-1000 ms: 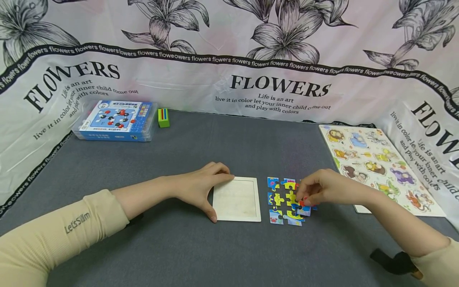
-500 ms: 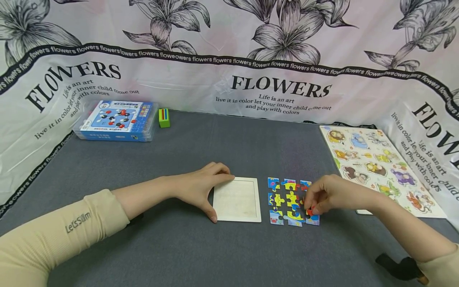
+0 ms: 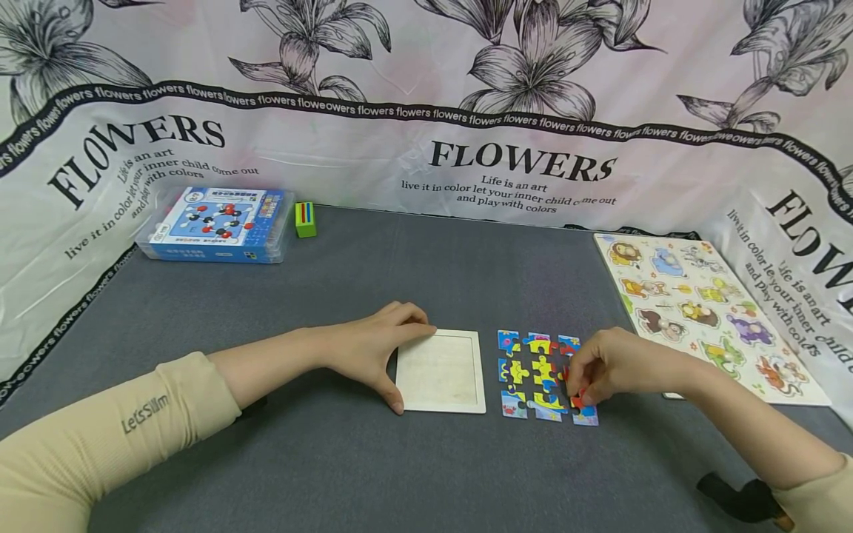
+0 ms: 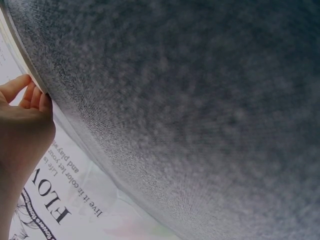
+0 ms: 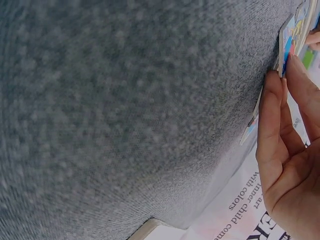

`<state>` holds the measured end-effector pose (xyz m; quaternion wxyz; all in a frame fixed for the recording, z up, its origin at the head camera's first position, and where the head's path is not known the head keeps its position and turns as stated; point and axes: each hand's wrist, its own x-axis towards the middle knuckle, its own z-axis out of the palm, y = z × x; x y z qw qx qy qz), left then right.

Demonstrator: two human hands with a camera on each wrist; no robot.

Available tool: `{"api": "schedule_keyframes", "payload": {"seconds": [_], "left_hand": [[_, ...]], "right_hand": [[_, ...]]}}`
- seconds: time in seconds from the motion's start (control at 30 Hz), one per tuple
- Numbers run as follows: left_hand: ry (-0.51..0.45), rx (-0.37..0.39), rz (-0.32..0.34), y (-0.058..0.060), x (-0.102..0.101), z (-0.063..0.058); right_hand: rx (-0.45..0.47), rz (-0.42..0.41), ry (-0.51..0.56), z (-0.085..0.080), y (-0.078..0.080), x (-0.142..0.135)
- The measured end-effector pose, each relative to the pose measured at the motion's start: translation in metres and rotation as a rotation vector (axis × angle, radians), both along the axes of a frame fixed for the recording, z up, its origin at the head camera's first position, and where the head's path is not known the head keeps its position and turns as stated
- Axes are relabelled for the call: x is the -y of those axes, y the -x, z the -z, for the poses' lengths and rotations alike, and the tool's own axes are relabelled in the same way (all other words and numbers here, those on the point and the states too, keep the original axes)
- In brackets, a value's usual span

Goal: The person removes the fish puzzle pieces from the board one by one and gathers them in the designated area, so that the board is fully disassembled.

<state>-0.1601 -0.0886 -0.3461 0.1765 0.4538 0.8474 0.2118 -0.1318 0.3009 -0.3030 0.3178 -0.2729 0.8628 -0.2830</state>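
Note:
In the head view my left hand (image 3: 369,348) holds a pale square puzzle tray (image 3: 440,370) by its left side, fingers at the far edge and thumb near the lower left corner. The tray's recess is bare. To its right lie several jigsaw puzzle pieces (image 3: 543,368), blue, yellow and red, in loose rows with small gaps. My right hand (image 3: 623,363) pinches the puzzle piece (image 3: 586,417) at the lower right corner, between thumb and fingers. The right wrist view shows this pinch on a puzzle piece (image 5: 287,45) close up. Right-hand fingers partly hide the right column.
An animal picture board (image 3: 706,318) lies at the right, behind my right forearm. A clear box with a blue molecule-model label (image 3: 213,222) stands at the back left, beside a small green block (image 3: 304,220). A floral cloth (image 3: 506,159) bounds the grey tabletop (image 3: 413,474).
My right hand has moved right and slightly nearer, bringing its puzzle piece from over the neighbouring pieces to the lower right corner. My left hand and the tray stay put.

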Motion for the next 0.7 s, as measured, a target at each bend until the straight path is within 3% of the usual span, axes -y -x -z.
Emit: {"api": "schedule_keyframes", "payload": {"seconds": [0.7], "left_hand": [[0.004,-0.005,0.005,0.0008,-0.0007,0.0013]], "right_hand": [[-0.079,0.011,-0.043,-0.0013,0.0008,-0.0028]]}}
